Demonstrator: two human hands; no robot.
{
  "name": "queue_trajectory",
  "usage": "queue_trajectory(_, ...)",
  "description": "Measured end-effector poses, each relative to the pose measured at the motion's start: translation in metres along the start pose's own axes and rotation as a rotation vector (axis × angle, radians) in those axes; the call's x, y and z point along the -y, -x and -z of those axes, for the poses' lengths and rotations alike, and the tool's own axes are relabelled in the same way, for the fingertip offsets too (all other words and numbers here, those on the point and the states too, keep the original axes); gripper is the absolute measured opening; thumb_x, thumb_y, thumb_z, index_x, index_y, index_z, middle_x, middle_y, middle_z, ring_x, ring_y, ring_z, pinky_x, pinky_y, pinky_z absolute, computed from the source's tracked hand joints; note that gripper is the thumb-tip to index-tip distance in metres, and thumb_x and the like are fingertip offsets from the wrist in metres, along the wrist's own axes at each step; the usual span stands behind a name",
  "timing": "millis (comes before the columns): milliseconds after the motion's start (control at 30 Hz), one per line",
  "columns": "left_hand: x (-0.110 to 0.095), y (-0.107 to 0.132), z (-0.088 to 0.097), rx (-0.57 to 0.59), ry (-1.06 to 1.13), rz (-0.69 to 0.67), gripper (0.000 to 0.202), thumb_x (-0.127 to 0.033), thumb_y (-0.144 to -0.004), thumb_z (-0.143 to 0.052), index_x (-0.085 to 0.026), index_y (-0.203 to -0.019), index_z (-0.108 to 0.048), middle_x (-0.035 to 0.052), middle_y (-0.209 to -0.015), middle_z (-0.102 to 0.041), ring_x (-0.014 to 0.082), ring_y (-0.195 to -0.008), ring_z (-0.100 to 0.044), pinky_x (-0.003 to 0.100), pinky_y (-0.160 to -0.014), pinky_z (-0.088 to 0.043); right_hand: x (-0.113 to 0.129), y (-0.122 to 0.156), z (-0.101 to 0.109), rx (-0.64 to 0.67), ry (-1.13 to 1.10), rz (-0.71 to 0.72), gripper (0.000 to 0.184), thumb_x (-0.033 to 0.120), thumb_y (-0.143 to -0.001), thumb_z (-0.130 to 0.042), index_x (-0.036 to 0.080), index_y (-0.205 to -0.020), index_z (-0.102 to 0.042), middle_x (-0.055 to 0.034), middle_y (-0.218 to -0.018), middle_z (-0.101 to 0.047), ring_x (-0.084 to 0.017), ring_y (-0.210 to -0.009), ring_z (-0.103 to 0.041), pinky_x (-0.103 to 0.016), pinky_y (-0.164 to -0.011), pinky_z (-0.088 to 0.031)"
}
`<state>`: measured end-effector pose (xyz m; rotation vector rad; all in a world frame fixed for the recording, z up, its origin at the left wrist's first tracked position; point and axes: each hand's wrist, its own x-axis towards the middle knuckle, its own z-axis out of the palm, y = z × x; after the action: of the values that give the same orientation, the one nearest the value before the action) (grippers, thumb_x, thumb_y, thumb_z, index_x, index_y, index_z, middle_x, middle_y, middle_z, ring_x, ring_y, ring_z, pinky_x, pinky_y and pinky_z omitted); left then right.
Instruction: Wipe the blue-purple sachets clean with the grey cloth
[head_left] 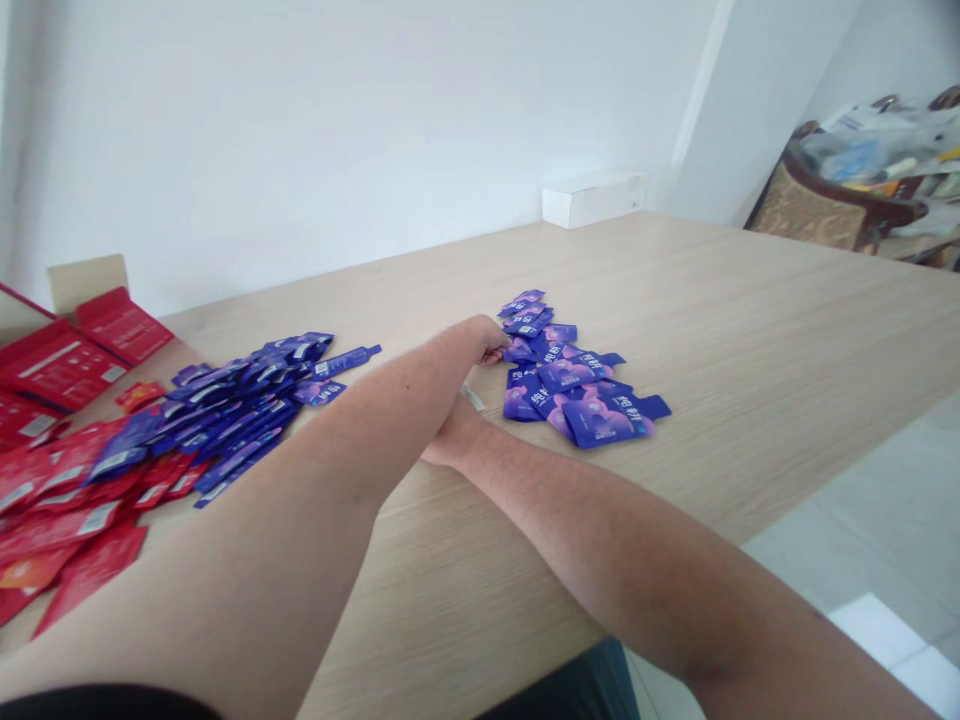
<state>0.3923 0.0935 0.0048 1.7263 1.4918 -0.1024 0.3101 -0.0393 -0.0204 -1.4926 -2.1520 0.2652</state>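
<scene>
My left arm reaches across the wooden table (750, 330), and my left hand (480, 340) rests at the left edge of a small pile of purple sachets (577, 385). Its fingers are curled shut on one sachet of that pile. My right forearm comes in from the lower right and passes under the left arm. Only the wrist end of my right hand (452, 437) shows, and its fingers are hidden behind my left forearm. Something small and white (472, 397) pokes out just beside it.
A heap of long purple stick sachets (240, 400) lies at the left, with red sachets (67, 500) and open red boxes (67, 355) beyond it. A white box (592, 197) stands at the far table edge. A cluttered chair (847, 200) stands at the right, above tiled floor (885, 560).
</scene>
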Motion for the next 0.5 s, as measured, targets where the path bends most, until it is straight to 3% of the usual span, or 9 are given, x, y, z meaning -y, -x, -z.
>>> queue_trajectory(100, 0.011, 0.005, 0.010, 0.013, 0.085, 0.010, 0.039, -0.036, -0.092, -0.057, -0.017, -0.125, -0.055, 0.0097, -0.125, -0.057, 0.0220, -0.106, -0.059, 0.044, -0.088, -0.052, 0.002, 0.001, 0.000, -0.023, 0.072, 0.062, 0.039, 0.025, -0.095, -0.042, 0.022, -0.132, -0.053, -0.0059, -0.144, -0.050, -0.025, -0.129, -0.047, -0.039, -0.105, -0.040)
queue_trajectory(167, 0.020, 0.012, 0.022, -0.009, 0.136, 0.003, 0.037, -0.035, -0.092, -0.057, -0.016, -0.123, -0.056, 0.0100, -0.122, -0.058, 0.0215, -0.103, -0.060, 0.043, -0.086, -0.053, 0.005, 0.003, 0.002, -0.020, 0.115, 0.085, 0.037, 0.023, -0.094, -0.043, 0.018, -0.128, -0.055, -0.0110, -0.138, -0.054, -0.028, -0.125, -0.048, -0.041, -0.100, -0.042)
queue_trajectory(267, 0.038, 0.030, 0.045, -0.075, 0.204, -0.032, 0.016, -0.024, -0.087, -0.062, -0.011, -0.096, -0.063, 0.0082, -0.088, -0.066, 0.0145, -0.073, -0.063, 0.029, -0.064, -0.053, 0.009, 0.005, 0.004, -0.001, 0.167, 0.090, 0.032, 0.018, -0.089, -0.046, 0.014, -0.119, -0.059, -0.0160, -0.121, -0.062, -0.029, -0.112, -0.054, -0.043, -0.093, -0.045)
queue_trajectory(333, 0.055, 0.047, 0.064, -0.129, 0.250, -0.086, 0.012, -0.018, -0.082, -0.065, -0.013, -0.074, -0.058, 0.0020, -0.060, -0.057, 0.0097, -0.051, -0.053, 0.022, -0.049, -0.044, 0.011, 0.005, 0.005, 0.013, 0.191, 0.087, 0.030, 0.017, -0.088, -0.048, 0.015, -0.115, -0.060, -0.0150, -0.112, -0.064, -0.028, -0.106, -0.055, -0.044, -0.092, -0.044)
queue_trajectory(500, 0.124, 0.109, 0.109, -0.203, 0.407, -0.318, 0.019, -0.022, -0.081, -0.062, -0.018, -0.068, -0.049, -0.0037, -0.052, -0.048, 0.0074, -0.042, -0.047, 0.019, -0.040, -0.036, 0.017, 0.002, 0.005, 0.047, 0.225, 0.082, 0.029, 0.017, -0.086, -0.053, 0.019, -0.114, -0.061, -0.0119, -0.110, -0.062, -0.025, -0.107, -0.052, -0.039, -0.096, -0.040)
